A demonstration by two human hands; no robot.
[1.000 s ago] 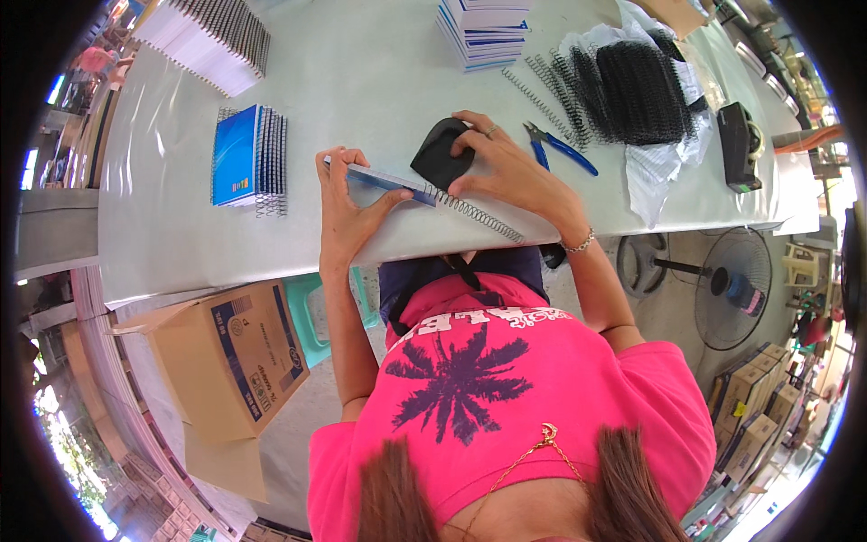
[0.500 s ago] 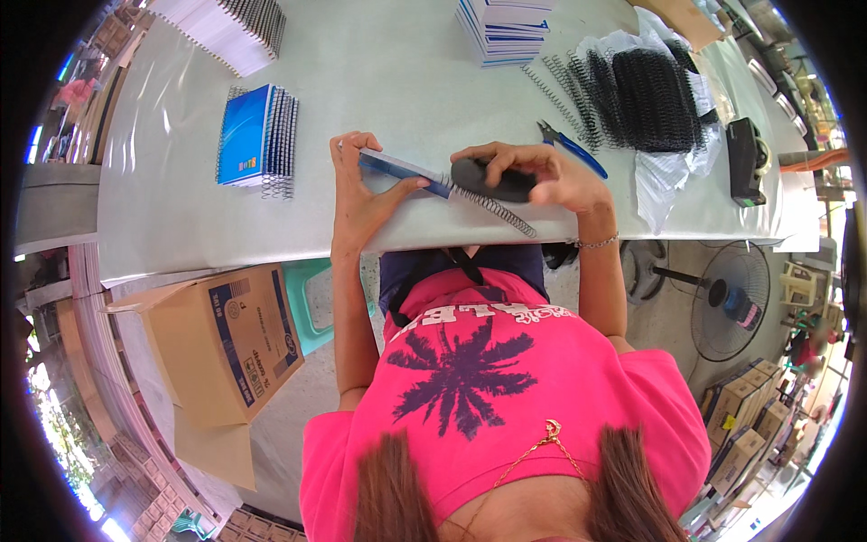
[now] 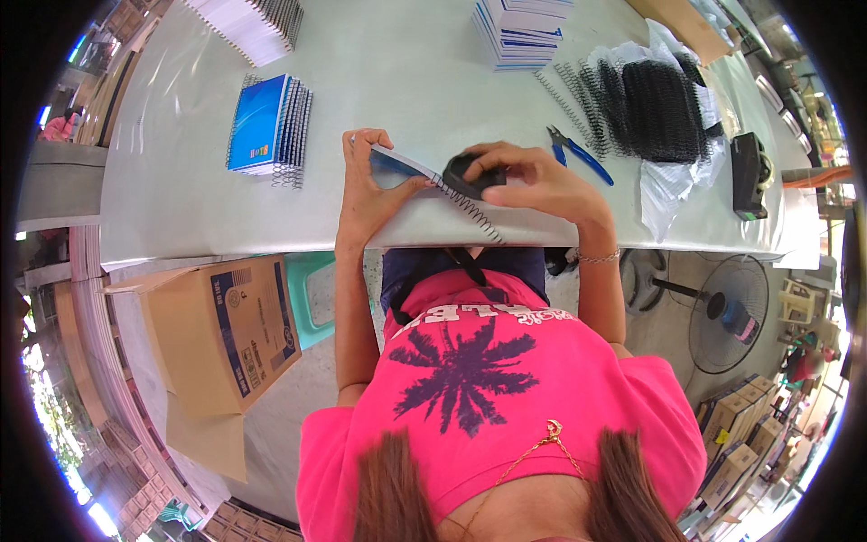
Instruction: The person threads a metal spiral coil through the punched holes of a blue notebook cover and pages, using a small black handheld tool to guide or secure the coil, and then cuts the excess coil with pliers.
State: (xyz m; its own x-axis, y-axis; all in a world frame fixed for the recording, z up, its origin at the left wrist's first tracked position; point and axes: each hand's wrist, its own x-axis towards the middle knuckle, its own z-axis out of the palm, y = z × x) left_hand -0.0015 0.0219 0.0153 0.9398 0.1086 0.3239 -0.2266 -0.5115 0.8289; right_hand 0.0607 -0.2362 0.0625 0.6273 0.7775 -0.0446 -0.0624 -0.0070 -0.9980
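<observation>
My left hand (image 3: 366, 194) is closed on a notebook (image 3: 397, 163) with a blue cover, held edge-up near the table's front edge, thumb on the near side. From its right end a black spiral coil (image 3: 474, 215) sticks out, slanting toward me. My right hand (image 3: 533, 179) grips a black, rounded, pad-like object (image 3: 471, 177) and holds it against or just beside the coil where it meets the notebook. Exact contact there is hard to see. Blue-handled cutting pliers (image 3: 582, 155) lie to the right of that hand.
Coil-bound blue notebooks (image 3: 260, 124) are stacked at left, with more bound books (image 3: 248, 27) behind. Unbound booklets (image 3: 519, 36) stand at the back. Loose black coils (image 3: 662, 110) rest on white wrapping at right, beside a tape dispenser (image 3: 748, 169). A fan (image 3: 727, 312) and carton (image 3: 226, 330) flank me.
The black pad has turned and now looks rounder. The coil hangs more steeply, and its free end has shifted left. The table appears slightly shifted in the view.
</observation>
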